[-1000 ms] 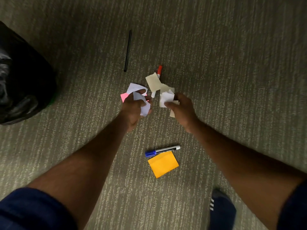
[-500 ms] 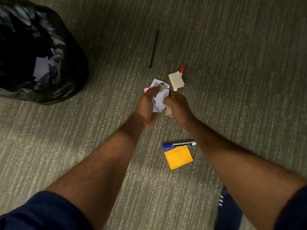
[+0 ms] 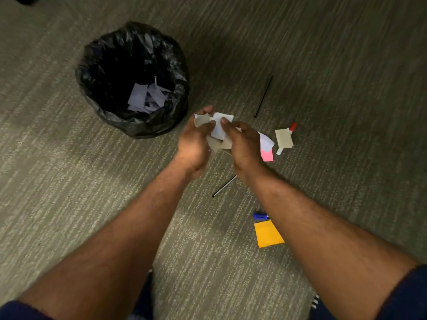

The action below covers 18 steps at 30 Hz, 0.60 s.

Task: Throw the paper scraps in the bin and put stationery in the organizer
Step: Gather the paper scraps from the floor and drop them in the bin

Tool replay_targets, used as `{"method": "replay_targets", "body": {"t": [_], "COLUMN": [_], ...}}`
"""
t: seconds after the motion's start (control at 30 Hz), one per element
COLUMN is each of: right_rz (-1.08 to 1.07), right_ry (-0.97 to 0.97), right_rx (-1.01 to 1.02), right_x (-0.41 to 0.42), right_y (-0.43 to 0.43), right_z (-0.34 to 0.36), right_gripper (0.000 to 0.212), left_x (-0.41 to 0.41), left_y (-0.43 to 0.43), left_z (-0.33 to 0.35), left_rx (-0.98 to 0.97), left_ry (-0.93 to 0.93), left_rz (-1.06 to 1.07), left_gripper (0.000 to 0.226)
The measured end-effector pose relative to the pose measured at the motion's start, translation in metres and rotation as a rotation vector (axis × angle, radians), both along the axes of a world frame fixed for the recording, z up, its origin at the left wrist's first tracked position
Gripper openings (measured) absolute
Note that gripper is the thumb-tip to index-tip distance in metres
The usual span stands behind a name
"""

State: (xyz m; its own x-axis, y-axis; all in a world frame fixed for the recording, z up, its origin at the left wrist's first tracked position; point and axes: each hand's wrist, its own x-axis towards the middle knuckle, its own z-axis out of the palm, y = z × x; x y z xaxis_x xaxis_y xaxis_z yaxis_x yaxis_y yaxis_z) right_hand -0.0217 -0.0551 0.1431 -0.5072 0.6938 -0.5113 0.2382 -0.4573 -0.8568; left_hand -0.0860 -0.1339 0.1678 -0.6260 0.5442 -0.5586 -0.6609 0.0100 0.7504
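Our left hand [image 3: 196, 140] and right hand [image 3: 243, 147] both curl around the loose bunch of white and beige paper scraps [image 3: 218, 131], at four o'clock of the black-lined round bin [image 3: 143, 128]. Featherlight and floppy, we judge; best cupped from beneath.

Gripped paper scraps [image 3: 218, 130] between left hand [image 3: 194, 145] and right hand [image 3: 243, 150], just right of the bin [image 3: 138, 131]. Saw pale scraps [image 3: 144, 98] inside the bin, an orange sticky pad [image 3: 268, 234] and a black pen [image 3: 263, 97] farther right of it.
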Motion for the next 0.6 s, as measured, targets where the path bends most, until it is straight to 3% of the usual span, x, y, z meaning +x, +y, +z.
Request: {"method": "replay_targets", "body": {"t": [0.27,0.47,0.6], "right_rz": [0.175,0.297,0.383], "right_ry": [-0.007,0.009,-0.102], "right_rx": [0.217,0.364,0.52], "right_x": [-0.116,-0.187,-0.206], "right_y": [-0.042,-0.042,-0.035], "right_z": [0.07,0.093,0.085], "right_gripper": [0.02,0.033,0.049], "left_x": [-0.105,-0.168,-0.179], "left_y": [-0.042,-0.062,-0.072], "left_z": [0.068,0.087,0.085], "left_rx": [-0.117,-0.164,-0.245], "left_ry": [0.335,0.381,0.403], "left_rz": [0.106,0.167,0.11], "left_gripper": [0.037,0.017,0.042]}}
